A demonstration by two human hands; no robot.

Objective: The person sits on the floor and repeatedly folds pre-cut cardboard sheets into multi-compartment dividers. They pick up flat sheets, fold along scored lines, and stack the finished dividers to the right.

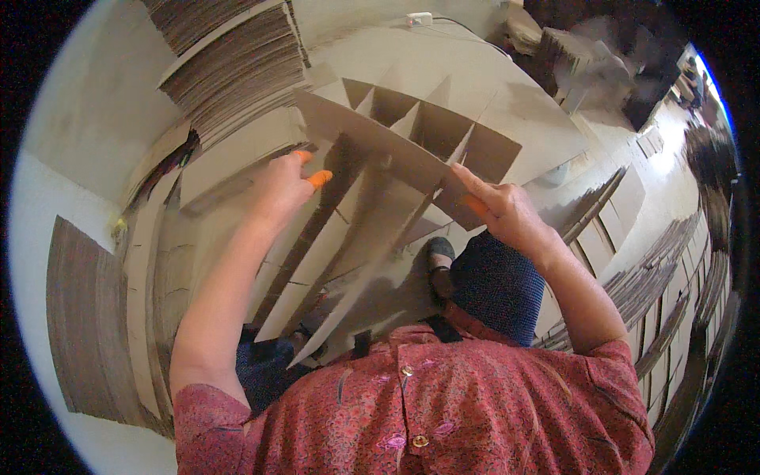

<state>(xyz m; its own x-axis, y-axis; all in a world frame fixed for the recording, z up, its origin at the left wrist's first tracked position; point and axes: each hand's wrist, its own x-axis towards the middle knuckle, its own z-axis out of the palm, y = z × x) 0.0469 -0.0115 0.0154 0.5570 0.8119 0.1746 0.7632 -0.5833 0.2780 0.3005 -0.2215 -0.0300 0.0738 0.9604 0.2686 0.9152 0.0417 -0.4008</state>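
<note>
A cardboard divider [380, 146] of crossed, slotted strips stands tilted in front of me, its cells facing up. My right hand [507, 214] is closed on its right side, the index finger stretched along the cardboard edge. My left hand [291, 180] is beside the divider's left end, its thumb and a finger in orange finger covers and spread apart, with nothing visible between them. Just beyond it lies a low stack of flat cardboard strips [229, 170]. Long upright cardboard strips [344, 229] fan from the divider toward my body, their lower parts partly hidden.
A tall stack of cardboard sheets [237, 71] rises at the far left, and another stack [87, 317] stands at the left edge. Rows of cardboard pieces [633, 293] fill the right side. A pale tabletop [396, 59] extends behind the divider. A white power socket [419, 19] with a cord is beyond.
</note>
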